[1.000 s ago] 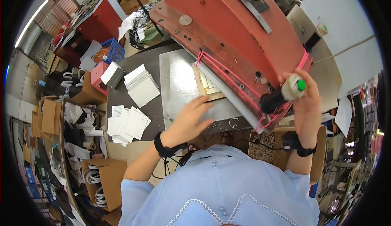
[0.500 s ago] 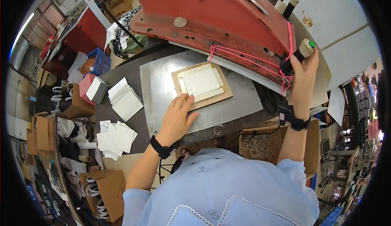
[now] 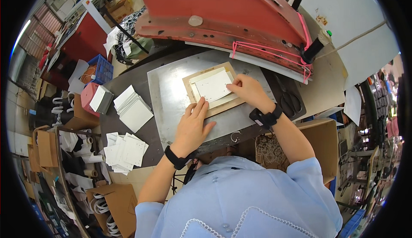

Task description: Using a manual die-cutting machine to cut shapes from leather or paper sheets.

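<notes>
A: How is the right grip [image 3: 251,91] set?

B: It is drawn narrow, with thumb and fingers brought together at the right edge of the white card [image 3: 214,87]. Whether the edge is pinched between them cannot be told.

A: And the left grip [image 3: 192,126]?

B: Nothing is enclosed by it. The fingertips are laid at the card's lower left corner, and the thumb is spread away from them.

A: Where is the card placed?

B: It is laid flat over a cream layer [image 3: 194,91], and both are carried by a tan board [image 3: 219,109]. The card is marked with small dark dots. The board is set on a shiny metal plate [image 3: 167,105], which is supported by the dark counter [image 3: 150,148].

A: What is found farther out?

B: To the left, a leaning stack of white cards [image 3: 134,109] is placed, with a loosely fanned pile [image 3: 125,152] nearer the body. Black scissors [image 3: 291,98] are laid to the right of the plate. Beyond the board, the red machine arm [image 3: 214,6] is seen, strung with pink cord [image 3: 266,51] and fitted with a black handle [image 3: 315,47].
</notes>
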The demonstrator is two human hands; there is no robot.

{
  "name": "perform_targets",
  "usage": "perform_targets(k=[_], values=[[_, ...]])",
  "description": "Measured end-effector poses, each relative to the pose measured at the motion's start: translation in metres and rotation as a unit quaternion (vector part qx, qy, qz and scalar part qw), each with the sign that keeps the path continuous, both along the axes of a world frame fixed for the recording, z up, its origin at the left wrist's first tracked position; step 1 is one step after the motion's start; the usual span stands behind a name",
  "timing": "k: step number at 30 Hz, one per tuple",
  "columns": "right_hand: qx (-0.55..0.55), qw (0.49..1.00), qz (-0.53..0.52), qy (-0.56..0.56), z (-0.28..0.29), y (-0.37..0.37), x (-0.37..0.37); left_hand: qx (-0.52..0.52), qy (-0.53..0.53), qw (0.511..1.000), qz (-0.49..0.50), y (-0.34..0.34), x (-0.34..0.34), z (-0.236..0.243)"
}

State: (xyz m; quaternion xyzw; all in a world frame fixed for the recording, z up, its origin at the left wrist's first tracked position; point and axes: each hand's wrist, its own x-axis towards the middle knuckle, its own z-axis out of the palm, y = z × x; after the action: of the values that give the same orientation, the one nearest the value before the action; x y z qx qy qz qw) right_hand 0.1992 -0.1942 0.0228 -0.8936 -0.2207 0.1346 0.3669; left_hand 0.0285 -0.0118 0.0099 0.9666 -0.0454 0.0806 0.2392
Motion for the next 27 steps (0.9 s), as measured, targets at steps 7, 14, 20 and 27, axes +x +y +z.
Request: perform_targets(k=[7, 14, 20, 27], values=[[0.295, 0.939, 0.025, 0.176, 0.043, -0.004, -0.053, -0.269, -0.09, 0.95, 0.13, 0.009, -0.019, 0.005], [0.413, 0.816, 0.07, 0.398, 0.032, -0.018, -0.094, -0.679, 0.068, 0.726, 0.089, 0.021, -0.053, 0.034], [0.538, 0.642, 0.038, 0.545, 0.01, 0.001, -0.119, -0.703, 0.033, 0.709, 0.036, 0.023, -0.076, 0.04], [0.302, 0.882, 0.055, 0.357, -0.003, 0.014, -0.128, -0.703, 0.048, 0.708, -0.049, 0.032, -0.102, 0.032]])
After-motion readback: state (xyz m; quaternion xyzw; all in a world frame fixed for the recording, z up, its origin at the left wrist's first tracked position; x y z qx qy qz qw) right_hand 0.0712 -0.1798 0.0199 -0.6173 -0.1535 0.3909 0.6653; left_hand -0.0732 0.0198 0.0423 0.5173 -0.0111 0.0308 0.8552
